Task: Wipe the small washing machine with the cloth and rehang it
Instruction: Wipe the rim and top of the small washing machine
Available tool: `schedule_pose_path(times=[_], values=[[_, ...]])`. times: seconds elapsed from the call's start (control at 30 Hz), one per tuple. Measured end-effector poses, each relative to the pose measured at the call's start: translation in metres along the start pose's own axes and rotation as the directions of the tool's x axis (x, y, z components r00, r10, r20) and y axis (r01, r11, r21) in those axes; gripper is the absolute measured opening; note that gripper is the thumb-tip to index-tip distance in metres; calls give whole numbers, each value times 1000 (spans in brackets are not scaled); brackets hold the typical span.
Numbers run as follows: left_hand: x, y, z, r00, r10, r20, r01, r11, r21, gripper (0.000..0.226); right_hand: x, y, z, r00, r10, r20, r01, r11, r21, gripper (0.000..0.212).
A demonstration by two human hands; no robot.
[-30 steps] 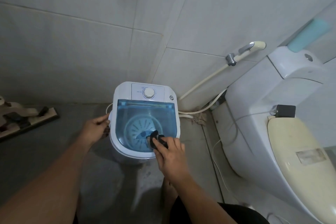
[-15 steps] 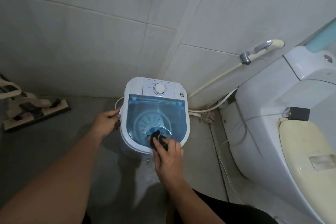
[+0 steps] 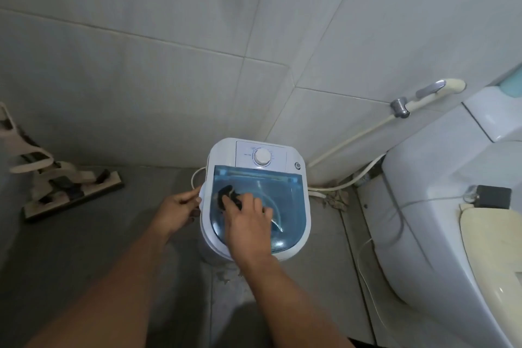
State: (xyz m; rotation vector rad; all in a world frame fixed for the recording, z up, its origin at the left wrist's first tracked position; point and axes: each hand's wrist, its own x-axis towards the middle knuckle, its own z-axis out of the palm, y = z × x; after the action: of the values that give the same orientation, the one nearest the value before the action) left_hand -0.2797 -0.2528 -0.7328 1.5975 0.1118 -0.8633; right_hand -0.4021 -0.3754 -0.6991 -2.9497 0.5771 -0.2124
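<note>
The small white washing machine (image 3: 293,155) stands on the floor in the tiled corner, with a clear blue lid (image 3: 288,200) and a white dial (image 3: 261,156) at its back. My right hand (image 3: 248,217) lies flat on the lid and presses a small dark cloth (image 3: 226,195) against the lid's left part; most of the cloth is under my fingers. My left hand (image 3: 178,209) grips the machine's left rim.
A white toilet (image 3: 452,220) with a cream seat fills the right side, a small black box (image 3: 494,196) on it. A bidet sprayer (image 3: 429,93) and hoses run along the wall. A floor wiper (image 3: 70,189) lies at the left. Cords trail on the floor.
My right hand has slid the cloth from the lid's front edge up and left across the lid. The left hand stays on the machine's left rim. The camera has pulled back.
</note>
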Motion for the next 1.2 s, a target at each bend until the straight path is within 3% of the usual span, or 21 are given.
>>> schedule_pose_path(times=[0.1,0.17,0.27,0.37,0.47,0.57,0.67,0.77,0.87,0.93,1.2], values=[[1,-1,0,1000,-3,-4,3,1000,-13,35,20,37,-11,973,231,-16,-231,973,23,38],[3,-3,0,1000,-3,-7,3,1000,-16,36,34,67,-20,897,441,-15,-439,895,80,35],[6,-5,1,1000,7,-11,-7,1000,-9,37,48,88,-22,861,508,-24,-506,860,63,34],[6,-5,1,1000,11,-25,-11,1000,-17,36,52,67,-8,914,402,-57,-394,911,120,32],[6,-5,0,1000,12,-18,-13,999,-42,35,50,26,5,994,111,-15,-109,987,117,35],[8,-8,-1,1000,11,-5,-12,998,-64,34,69,-2,-3,986,-141,94,100,933,345,33],[10,-12,0,1000,16,-5,-16,994,-108,33,121,1,-17,995,-95,-5,88,906,414,32],[10,-12,0,1000,20,-19,-22,994,-104,34,174,13,-21,1000,-19,-20,24,958,286,30],[13,-15,0,1000,22,-16,-23,996,-91,34,185,7,-9,987,-122,108,118,992,42,32],[12,-14,-1,1000,21,-10,-22,995,-96,34,170,-5,3,968,-226,106,232,972,-42,35],[8,-12,-4,1000,-1,-3,1,998,-69,19,81,-18,7,928,-361,91,363,932,-16,40]])
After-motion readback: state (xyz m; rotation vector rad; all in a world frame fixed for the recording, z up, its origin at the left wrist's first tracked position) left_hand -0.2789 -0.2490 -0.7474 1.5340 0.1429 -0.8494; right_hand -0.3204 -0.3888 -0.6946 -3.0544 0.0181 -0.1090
